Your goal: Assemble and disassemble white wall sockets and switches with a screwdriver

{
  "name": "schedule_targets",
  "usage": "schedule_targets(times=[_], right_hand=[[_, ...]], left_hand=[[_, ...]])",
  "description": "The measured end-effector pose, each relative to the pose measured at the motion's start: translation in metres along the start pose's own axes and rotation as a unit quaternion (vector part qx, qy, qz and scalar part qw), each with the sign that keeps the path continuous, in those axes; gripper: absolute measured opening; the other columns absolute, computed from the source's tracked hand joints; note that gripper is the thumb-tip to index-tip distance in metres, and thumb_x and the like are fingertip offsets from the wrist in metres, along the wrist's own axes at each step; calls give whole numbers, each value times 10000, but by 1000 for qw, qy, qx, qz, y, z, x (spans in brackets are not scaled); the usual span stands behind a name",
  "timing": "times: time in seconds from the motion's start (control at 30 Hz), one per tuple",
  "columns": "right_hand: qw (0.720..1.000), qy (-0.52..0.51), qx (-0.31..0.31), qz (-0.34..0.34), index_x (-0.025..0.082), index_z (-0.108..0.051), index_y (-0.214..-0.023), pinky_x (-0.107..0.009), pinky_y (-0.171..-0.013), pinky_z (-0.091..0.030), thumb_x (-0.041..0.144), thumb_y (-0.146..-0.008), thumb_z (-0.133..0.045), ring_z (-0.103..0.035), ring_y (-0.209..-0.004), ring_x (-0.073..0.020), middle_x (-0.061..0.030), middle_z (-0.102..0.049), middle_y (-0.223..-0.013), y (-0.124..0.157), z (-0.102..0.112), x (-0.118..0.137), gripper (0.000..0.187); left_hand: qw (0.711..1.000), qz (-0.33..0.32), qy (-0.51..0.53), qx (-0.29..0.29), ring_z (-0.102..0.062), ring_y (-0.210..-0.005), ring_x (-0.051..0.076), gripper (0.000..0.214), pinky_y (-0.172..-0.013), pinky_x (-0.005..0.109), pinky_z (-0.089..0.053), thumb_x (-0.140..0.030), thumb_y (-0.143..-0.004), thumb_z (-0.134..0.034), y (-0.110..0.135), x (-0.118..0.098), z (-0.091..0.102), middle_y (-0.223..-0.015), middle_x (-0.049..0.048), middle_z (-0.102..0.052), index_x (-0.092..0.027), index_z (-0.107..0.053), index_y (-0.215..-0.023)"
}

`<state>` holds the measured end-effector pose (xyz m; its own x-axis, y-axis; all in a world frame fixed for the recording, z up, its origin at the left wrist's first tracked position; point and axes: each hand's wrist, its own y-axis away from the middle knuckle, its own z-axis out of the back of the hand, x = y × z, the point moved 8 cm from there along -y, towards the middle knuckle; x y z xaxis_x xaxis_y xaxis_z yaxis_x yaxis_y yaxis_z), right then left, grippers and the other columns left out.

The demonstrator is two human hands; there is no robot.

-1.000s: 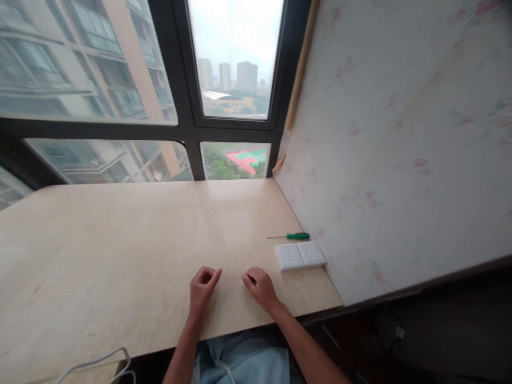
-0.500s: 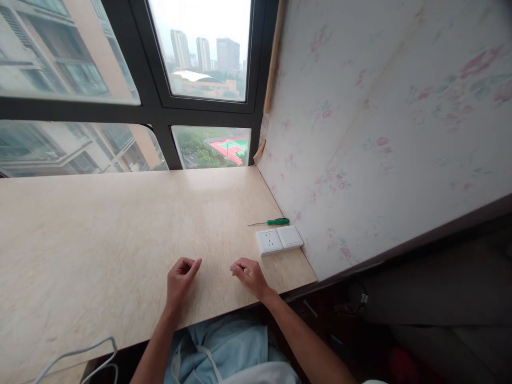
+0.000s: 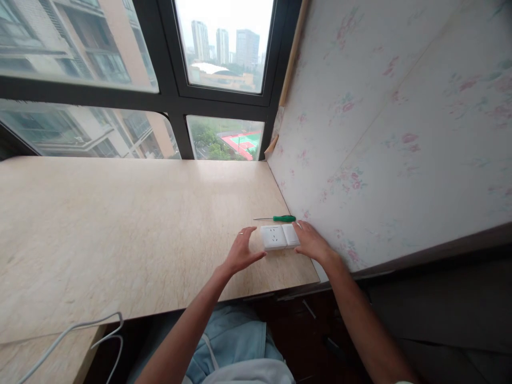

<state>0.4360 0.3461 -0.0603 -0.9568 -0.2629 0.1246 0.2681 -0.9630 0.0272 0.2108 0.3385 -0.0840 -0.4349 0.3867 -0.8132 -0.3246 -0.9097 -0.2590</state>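
Note:
Two white wall plates lie side by side on the beige stone-look counter: a socket panel (image 3: 274,238) with slots on the left, and a plainer plate (image 3: 290,234) on the right. My left hand (image 3: 242,253) is open at the socket panel's left edge, thumb and fingers spread to either side of its corner. At the other end my right hand (image 3: 311,241) is open around the plain plate, its fingers covering the right part; whether it presses on it I cannot tell. Just behind the plates lies a screwdriver (image 3: 284,218) with a green handle, its shaft pointing left.
A wall with floral paper (image 3: 360,133) rises close on the right. Dark-framed windows (image 3: 172,101) stand along the back of the counter (image 3: 120,229). A pale cable (image 3: 76,325) hangs over the front edge at lower left.
Both hands have moved right and forward from above the counter's front, opening from curled fingers, and now flank the two plates. The view has shifted slightly; plates and screwdriver stay put.

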Motion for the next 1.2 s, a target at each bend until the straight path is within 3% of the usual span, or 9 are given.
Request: schedule_targets(times=[0.1,0.2,0.33,0.47,0.6,0.73,1.0,1.2], right_hand=[[996,42,80,9,95,-437,-1368,-446,-1091,-368,148,-523,-837,-408,-1327,-373,-227,-455,-1405,-17,-14,-1,936],[994,50,96,26,102,-458,-1339,-413,-1057,-398,102,-500,-822,-471,-1265,-344,-198,-521,-1333,-27,-18,4,914],[992,60,101,45,102,-493,-1275,-400,-1016,-406,28,-555,-730,-503,-1207,-318,-192,-550,-1266,-30,-17,9,761],[991,60,105,60,90,-547,-1142,-396,-914,-443,59,-556,-732,-547,-1078,-312,-180,-587,-1132,-26,-10,17,615],[990,48,106,80,88,-544,-1108,-380,-884,-436,105,-556,-752,-537,-1050,-302,-174,-573,-1118,-25,-3,32,590],[988,31,99,117,121,-513,-1151,-374,-914,-411,159,-581,-750,-510,-1103,-296,-159,-557,-1173,-36,-1,66,619],[964,39,110,240,147,-512,-1115,-354,-872,-428,242,-590,-757,-543,-1027,-277,-133,-589,-1118,-76,-19,205,588],[949,54,118,287,138,-537,-1081,-354,-845,-437,258,-569,-789,-548,-1010,-288,-158,-589,-1115,-98,-39,293,584]], left_hand=[[997,-8,-33,72,-312,-1386,359,1057,-1126,531,-294,-356,-572,-838,-23,-7,-37,-1478,187,-352,-165,-271,-1444],[992,-5,-55,110,-283,-1398,382,1155,-1127,544,-284,-317,-563,-830,-38,-6,-57,-1503,229,-299,-127,-160,-1484],[990,-5,-79,120,-332,-1366,380,1105,-1121,527,-299,-261,-593,-786,-46,-3,-63,-1458,233,-364,-97,-160,-1488],[991,-10,-70,112,-387,-1315,379,1110,-1089,531,-340,-291,-588,-791,-41,-1,-52,-1399,191,-435,-134,-173,-1496],[994,-9,-67,85,-426,-1263,356,1096,-1076,511,-357,-296,-601,-793,-25,8,-18,-1362,185,-462,-123,-187,-1497],[997,-4,-66,41,-434,-1267,338,1052,-1091,522,-328,-301,-627,-795,5,27,38,-1360,168,-478,-163,-219,-1497],[991,58,-105,-63,-433,-1304,318,963,-1092,500,-347,-287,-648,-802,95,72,158,-1421,132,-464,-227,-311,-1474],[984,89,-108,-113,-439,-1310,307,966,-1108,507,-338,-296,-635,-831,147,95,201,-1433,127,-463,-230,-338,-1463]])
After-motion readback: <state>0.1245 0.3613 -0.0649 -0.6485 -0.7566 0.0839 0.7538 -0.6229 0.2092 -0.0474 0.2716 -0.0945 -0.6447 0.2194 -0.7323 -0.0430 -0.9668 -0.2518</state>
